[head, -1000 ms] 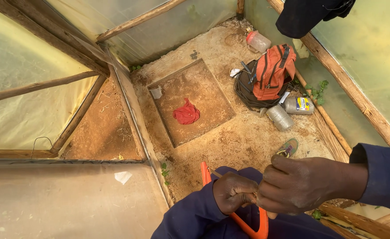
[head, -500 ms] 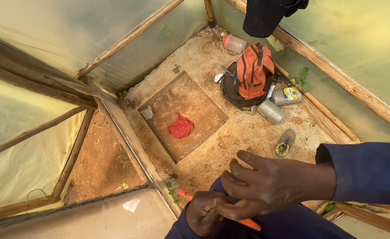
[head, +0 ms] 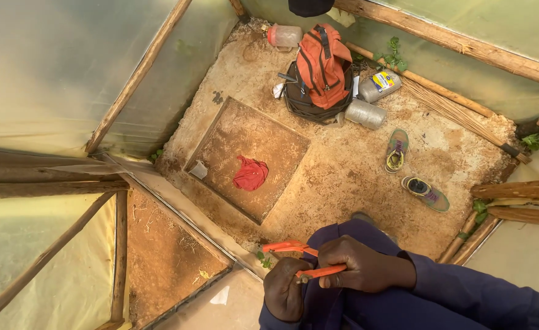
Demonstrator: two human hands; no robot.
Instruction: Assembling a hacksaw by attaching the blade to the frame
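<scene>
bare, packed brown earth floor (head: 355, 177) lies far below, seen from high up between pale translucent plastic sheeting walls (head: 49, 67) held on rough wooden poles (head: 136, 76). a square sunken dirt panel (head: 245, 156) is set into the floor, with one crumpled red cloth (head: 250, 173) lying on it and one small grey scrap (head: 198, 170) at its left edge.

both hands are close together over a dark blue trouser knee (head: 349, 235). the right hand (head: 361, 269) is closed around one orange handle of the orange-handled pliers (head: 300, 260), and the left hand (head: 286, 290), just below it, is curled with the tool's metal tip at its fingers; whether it grips the tip i cannot tell. the second orange handle sticks out to the left, free of both hands. the pliers sit at the bottom centre of the view, in front of the knee, well above the floor.

against the far wall there is one orange backpack (head: 321, 64) leaning on one dark round bag (head: 309, 101). near them: one clear plastic jar with a red lid (head: 283, 35), one grey container with a yellow and blue label (head: 378, 85), and one spool of pale twine (head: 365, 113). two worn green shoes lie apart on the earth, one (head: 397, 150) nearer the spool, the other (head: 425, 193) nearer the right-hand poles. one bundle of thin straw-coloured sticks (head: 459, 110) lies along the right wall, and small green plants (head: 393, 54) grow at the base of the sheeting.
</scene>
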